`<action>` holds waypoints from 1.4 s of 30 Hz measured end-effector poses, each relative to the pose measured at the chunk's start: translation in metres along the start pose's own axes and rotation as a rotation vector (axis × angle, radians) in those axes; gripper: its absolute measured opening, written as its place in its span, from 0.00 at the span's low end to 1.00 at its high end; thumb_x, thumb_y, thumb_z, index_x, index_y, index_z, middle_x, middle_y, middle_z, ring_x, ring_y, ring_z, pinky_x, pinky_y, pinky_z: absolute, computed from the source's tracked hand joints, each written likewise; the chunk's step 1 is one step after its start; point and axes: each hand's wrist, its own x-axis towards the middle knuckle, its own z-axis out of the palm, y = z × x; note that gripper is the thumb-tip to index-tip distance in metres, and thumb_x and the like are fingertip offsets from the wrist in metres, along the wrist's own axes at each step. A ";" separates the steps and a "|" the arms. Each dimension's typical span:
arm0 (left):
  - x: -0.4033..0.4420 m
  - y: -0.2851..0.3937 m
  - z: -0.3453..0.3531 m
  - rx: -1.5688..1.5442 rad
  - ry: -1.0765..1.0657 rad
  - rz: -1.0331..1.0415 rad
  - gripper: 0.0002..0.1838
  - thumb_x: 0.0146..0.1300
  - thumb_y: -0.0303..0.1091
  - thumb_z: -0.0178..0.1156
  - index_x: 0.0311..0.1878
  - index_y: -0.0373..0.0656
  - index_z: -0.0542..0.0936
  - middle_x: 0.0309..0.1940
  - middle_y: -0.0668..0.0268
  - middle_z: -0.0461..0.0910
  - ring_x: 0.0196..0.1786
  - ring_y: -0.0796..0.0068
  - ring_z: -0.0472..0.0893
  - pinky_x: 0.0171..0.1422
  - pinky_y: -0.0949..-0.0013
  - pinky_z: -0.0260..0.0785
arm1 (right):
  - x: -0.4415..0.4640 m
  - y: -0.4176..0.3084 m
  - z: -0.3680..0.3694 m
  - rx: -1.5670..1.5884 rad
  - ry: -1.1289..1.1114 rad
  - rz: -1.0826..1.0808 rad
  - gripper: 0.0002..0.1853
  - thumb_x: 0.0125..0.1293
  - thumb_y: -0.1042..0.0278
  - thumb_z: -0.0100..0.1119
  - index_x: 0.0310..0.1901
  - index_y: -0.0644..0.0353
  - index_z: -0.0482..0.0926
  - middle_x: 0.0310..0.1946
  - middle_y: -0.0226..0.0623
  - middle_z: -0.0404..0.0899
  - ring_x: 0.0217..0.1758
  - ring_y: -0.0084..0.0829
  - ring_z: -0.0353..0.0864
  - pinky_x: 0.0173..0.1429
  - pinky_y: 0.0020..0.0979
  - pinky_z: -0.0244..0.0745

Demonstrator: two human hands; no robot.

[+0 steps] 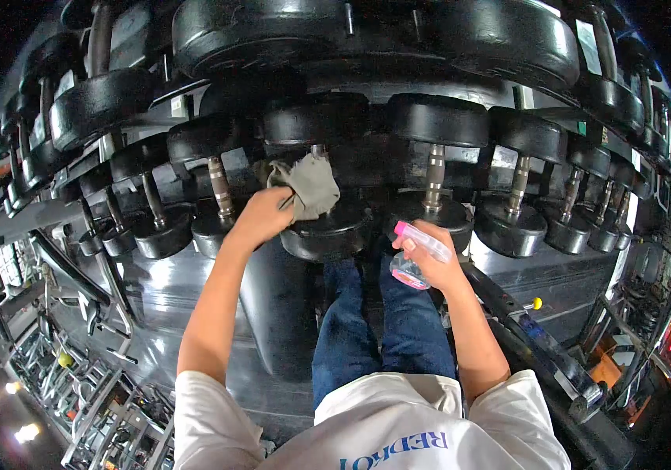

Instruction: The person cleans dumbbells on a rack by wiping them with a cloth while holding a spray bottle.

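Observation:
My left hand [263, 215] grips a grey cloth [313, 186], which drapes over the handle area of a black dumbbell [326, 237] on the lower rack. Part of that dumbbell's handle is hidden behind the cloth. In my right hand [439, 258] is a clear spray bottle [408, 270] with a pink nozzle and a pink band near its base. The bottle is tilted, its nozzle pointing up and to the left. Just beyond it stands another dumbbell [434, 176] with a bare metal handle.
Several more dumbbells line the lower rack, such as one at the left [219, 184] and one at the right [519, 184]. Larger dumbbells [257, 35] sit on the upper tier. A black bench [277, 305] is near my left leg, and gym machines [108, 415] stand behind.

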 end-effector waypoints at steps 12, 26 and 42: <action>-0.093 -0.038 0.204 -0.880 0.796 -0.405 0.32 0.79 0.36 0.43 0.82 0.46 0.47 0.79 0.60 0.55 0.80 0.65 0.56 0.83 0.61 0.47 | 0.000 0.001 -0.003 -0.002 -0.052 0.058 0.22 0.69 0.49 0.64 0.38 0.66 0.81 0.34 0.36 0.84 0.33 0.23 0.79 0.40 0.27 0.74; -0.027 -0.010 0.149 -2.303 0.553 -0.505 0.30 0.73 0.64 0.43 0.62 0.52 0.78 0.62 0.66 0.80 0.61 0.63 0.80 0.67 0.54 0.73 | 0.000 0.006 0.001 0.026 -0.005 0.101 0.18 0.69 0.54 0.63 0.43 0.65 0.82 0.36 0.37 0.85 0.32 0.22 0.77 0.38 0.27 0.74; -0.128 0.023 0.186 -0.870 0.511 -0.095 0.24 0.80 0.35 0.43 0.75 0.39 0.63 0.77 0.57 0.62 0.79 0.57 0.61 0.83 0.58 0.50 | -0.001 0.005 0.004 0.026 0.049 0.096 0.20 0.70 0.52 0.63 0.44 0.66 0.81 0.34 0.35 0.85 0.30 0.22 0.77 0.37 0.26 0.73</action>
